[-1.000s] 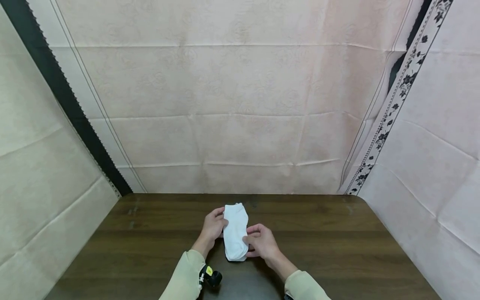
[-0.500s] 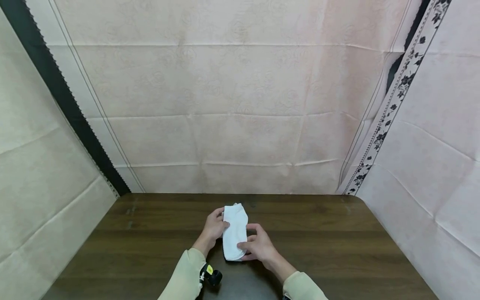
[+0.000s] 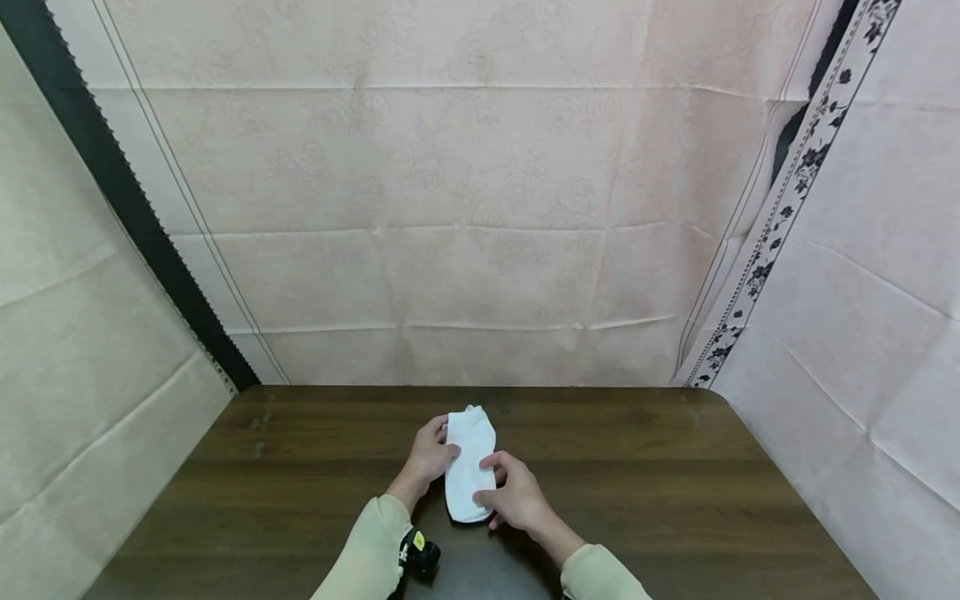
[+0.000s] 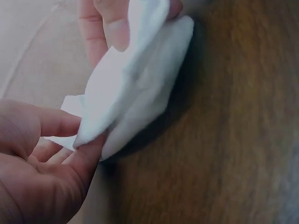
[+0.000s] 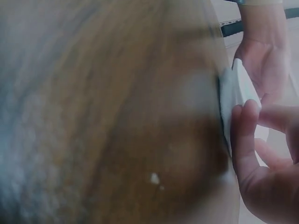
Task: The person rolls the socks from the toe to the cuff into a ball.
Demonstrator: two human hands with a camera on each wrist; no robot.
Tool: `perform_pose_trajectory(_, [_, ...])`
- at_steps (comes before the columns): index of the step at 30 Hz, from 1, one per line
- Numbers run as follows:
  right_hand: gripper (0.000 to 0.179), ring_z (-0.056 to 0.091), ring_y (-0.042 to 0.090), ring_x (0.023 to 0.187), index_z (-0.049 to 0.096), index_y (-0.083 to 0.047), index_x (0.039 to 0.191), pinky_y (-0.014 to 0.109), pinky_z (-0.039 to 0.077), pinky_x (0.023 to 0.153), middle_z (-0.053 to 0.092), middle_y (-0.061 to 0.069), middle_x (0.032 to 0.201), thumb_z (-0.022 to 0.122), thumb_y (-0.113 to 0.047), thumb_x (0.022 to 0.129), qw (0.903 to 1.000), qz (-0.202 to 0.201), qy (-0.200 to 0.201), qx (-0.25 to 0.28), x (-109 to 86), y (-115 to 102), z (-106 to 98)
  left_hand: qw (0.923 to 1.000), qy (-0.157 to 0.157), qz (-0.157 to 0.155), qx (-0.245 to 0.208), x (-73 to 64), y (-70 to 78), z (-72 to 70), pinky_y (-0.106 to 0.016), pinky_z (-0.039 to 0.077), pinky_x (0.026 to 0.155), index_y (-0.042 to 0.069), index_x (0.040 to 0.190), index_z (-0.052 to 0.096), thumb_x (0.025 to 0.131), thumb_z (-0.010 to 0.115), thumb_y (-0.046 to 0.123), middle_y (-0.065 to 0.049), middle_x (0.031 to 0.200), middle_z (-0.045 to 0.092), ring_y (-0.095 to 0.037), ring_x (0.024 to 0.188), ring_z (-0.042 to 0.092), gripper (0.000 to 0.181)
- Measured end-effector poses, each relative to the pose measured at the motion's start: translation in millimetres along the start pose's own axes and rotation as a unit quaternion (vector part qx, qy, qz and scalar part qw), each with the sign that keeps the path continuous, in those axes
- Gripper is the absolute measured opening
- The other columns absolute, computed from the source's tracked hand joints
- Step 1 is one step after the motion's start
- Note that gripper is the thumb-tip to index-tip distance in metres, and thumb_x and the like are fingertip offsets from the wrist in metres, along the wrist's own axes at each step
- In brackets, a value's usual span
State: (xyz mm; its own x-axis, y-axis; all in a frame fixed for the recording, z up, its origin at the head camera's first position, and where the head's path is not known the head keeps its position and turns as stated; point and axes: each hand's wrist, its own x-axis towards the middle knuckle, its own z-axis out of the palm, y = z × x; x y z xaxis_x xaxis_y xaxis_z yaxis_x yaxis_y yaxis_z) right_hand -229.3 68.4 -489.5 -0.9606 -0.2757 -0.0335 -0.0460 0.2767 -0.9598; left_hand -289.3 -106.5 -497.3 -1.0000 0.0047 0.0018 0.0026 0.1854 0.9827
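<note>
White socks (image 3: pixel 468 477), seemingly one laid on another, lie lengthwise near the middle of the brown table. My left hand (image 3: pixel 427 457) pinches their left edge between thumb and fingers, which the left wrist view shows closely. On the lower right side, my right hand (image 3: pixel 517 498) grips the edge, thumb on top and index finger reaching over the fabric. Seen from the left wrist, the upper white layer (image 4: pixel 105 95) is lifted and bent away from the lower layer (image 4: pixel 149 100). From the right wrist, the fingers partly cover the socks (image 5: pixel 243 86).
The wooden table (image 3: pixel 645 492) spreads out around both hands. Pale cloth hangings (image 3: pixel 480 192) enclose its back and sides. A small black wrist camera (image 3: pixel 425 557) sits on the left forearm, just above the tabletop.
My right hand has shifted slightly, its thumb and index finger moving further left onto the socks. My left hand stays at the left edge, and the socks have barely moved.
</note>
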Motion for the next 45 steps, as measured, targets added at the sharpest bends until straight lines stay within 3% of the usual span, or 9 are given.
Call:
perform_pose_trajectory(7, [0.035,0.056,0.018,0.049,0.061,-0.005,0.112,0.033,0.049,0.041,0.057,0.009,0.085,0.079,-0.001,0.083,0.9964,-0.008,-0.001,-0.085,3.9,3,2,0.9998,0.005,-0.001,0.021,-1.3,1.3,-0.2,-0.045,0.051,0.092,-0.009,0.14,0.045,0.085,0.06,-0.014,-0.032,0.133,0.057,-0.038,0.118,0.057,0.058])
perform_pose_trajectory(14, [0.033,0.052,0.018,0.074,0.064,-0.006,0.104,0.032,0.044,0.063,0.057,0.005,0.084,0.084,-0.01,0.079,0.9843,-0.038,0.023,-0.171,5.7,3,2,0.9987,0.019,0.013,0.045,-3.0,0.9,-2.1,-0.044,0.052,0.088,-0.009,0.138,0.048,0.084,0.063,-0.012,-0.03,0.123,0.062,-0.036,0.109,0.06,0.057])
perform_pose_trajectory(20, [0.034,0.05,0.019,0.073,0.063,-0.005,0.103,0.032,0.042,0.062,0.055,0.006,0.083,0.085,-0.014,0.078,0.9807,-0.035,0.025,-0.191,5.7,2,2,0.9941,0.05,0.02,0.094,-5.6,2.8,-6.5,-0.045,0.051,0.087,-0.003,0.135,0.052,0.085,0.07,-0.003,-0.022,0.116,0.063,-0.033,0.103,0.059,0.053])
perform_pose_trajectory(25, [0.035,0.049,0.02,0.075,0.063,-0.005,0.103,0.034,0.042,0.063,0.054,0.006,0.083,0.084,-0.02,0.08,0.9788,-0.033,0.032,-0.2,4.8,3,0,0.9905,0.042,0.032,0.127,-10.7,6.6,-12.7,-0.047,0.053,0.087,-0.002,0.133,0.053,0.088,0.073,0.001,-0.023,0.122,0.059,-0.034,0.103,0.06,0.049])
perform_pose_trajectory(30, [0.036,0.046,0.019,0.077,0.064,-0.008,0.104,0.033,0.04,0.063,0.052,0.006,0.085,0.082,-0.031,0.083,0.9736,-0.047,0.048,-0.218,1.2,3,-4,0.9824,0.007,0.082,0.168,-25.2,8.1,-20.7,-0.046,0.05,0.087,0.0,0.121,0.062,0.09,0.073,0.004,-0.018,0.112,0.061,-0.03,0.1,0.057,0.034])
perform_pose_trajectory(34, [0.031,0.047,0.018,0.076,0.066,-0.012,0.103,0.03,0.04,0.062,0.052,0.006,0.087,0.08,-0.033,0.086,0.966,-0.094,0.053,-0.235,-3.8,0,-10,0.972,-0.059,0.127,0.189,-43.3,11.3,-27.7,-0.041,0.051,0.085,0.004,0.11,0.068,0.092,0.072,0.007,-0.008,0.103,0.065,-0.023,0.094,0.058,0.018])
perform_pose_trajectory(40, [0.013,0.058,0.019,0.076,0.069,-0.02,0.089,0.025,0.046,0.066,0.058,-0.001,0.086,0.081,-0.019,0.086,0.9461,-0.21,0.019,-0.246,-9.3,-1,-21,0.9442,-0.158,0.181,0.225,-63.0,20.6,-38.8,-0.034,0.052,0.079,0.007,0.101,0.071,0.094,0.071,0.011,0.006,0.094,0.065,-0.014,0.088,0.061,0.008])
perform_pose_trajectory(45, [0.011,0.059,0.012,0.08,0.071,-0.023,0.087,0.023,0.048,0.071,0.06,-0.011,0.088,0.081,-0.02,0.087,0.9228,-0.254,-0.039,-0.288,-10.5,1,-25,0.9196,-0.199,0.207,0.269,-73.9,21.4,-46.2,-0.041,0.052,0.087,0.011,0.1,0.072,0.091,0.074,0.01,0.006,0.1,0.067,-0.016,0.096,0.063,0.009])
